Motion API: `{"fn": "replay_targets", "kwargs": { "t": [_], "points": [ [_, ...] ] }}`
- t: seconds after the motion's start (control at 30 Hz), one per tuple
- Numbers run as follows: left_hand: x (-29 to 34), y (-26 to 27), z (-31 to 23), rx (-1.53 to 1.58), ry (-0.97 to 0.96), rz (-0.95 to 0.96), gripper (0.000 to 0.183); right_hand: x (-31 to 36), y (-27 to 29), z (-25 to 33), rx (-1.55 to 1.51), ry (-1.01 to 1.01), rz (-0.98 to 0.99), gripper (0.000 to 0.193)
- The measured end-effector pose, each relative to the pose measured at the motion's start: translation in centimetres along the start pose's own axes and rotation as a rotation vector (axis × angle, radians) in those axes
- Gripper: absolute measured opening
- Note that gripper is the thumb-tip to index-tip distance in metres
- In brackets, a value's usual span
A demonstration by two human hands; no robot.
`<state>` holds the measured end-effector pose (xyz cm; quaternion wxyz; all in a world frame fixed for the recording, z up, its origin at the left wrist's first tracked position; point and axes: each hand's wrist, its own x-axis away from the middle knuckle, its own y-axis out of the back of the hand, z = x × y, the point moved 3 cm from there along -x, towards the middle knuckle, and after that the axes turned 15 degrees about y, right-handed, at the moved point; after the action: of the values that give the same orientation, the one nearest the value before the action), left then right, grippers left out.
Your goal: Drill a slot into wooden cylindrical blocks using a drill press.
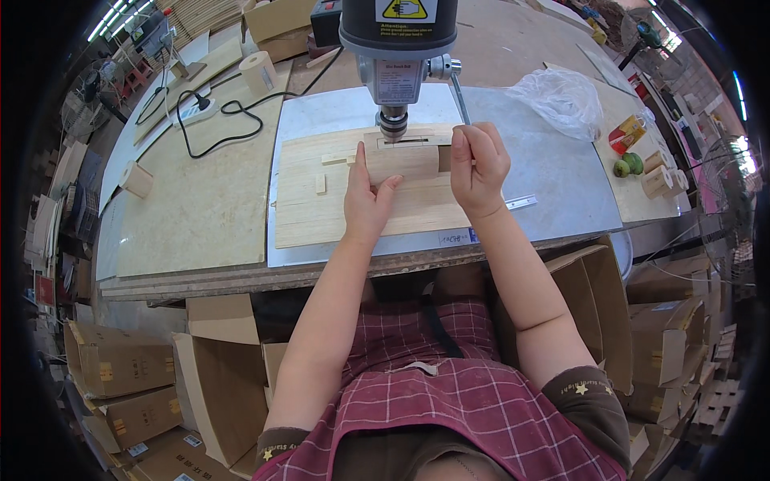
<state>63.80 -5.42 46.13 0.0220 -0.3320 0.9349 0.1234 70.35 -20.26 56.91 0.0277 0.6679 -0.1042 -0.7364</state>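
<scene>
A bench drill press [399, 76] stands before me, its chuck [393, 124] just above a pale wooden piece [405, 163] that looks rounded. My left hand [369, 200] steadies this piece, fingers along its left side and thumb at its front edge. Behind it is a thin strip [417, 141] with a dark slot, close under the chuck. My right hand [481, 168] is closed in a fist where the press's metal lever [459, 96] comes down; the lever's end is hidden by the fingers. Under both hands lies a wooden board [313, 212] with small wood strips [321, 184] on it.
A black cable [249, 108] runs to a white power strip [196, 111] at left. Wooden cylinders [136, 179] stand at both sides. A clear plastic bag [561, 100], green fruit [630, 163] and a metal rail [521, 202] are at right. Cardboard boxes [120, 361] crowd below the table.
</scene>
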Motion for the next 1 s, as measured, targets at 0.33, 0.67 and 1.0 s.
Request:
{"fn": "replay_targets", "kwargs": {
  "t": [0.33,0.67,1.0],
  "points": [
    [0.0,0.0,-0.2,0.014,-0.019,0.000,0.078,1.5,-0.7,-0.7,0.031,0.037,-0.022,0.005],
    [0.1,0.2,-0.1,-0.007,0.033,0.020,0.077,-9.7,1.8,-0.2,0.271,0.117,0.166,0.018],
    [-0.1,0.0,-0.1,-0.021,-0.023,0.011,0.077,-16.1,-2.2,-7.3,0.278,-0.148,0.362,0.034]
  ]
}}
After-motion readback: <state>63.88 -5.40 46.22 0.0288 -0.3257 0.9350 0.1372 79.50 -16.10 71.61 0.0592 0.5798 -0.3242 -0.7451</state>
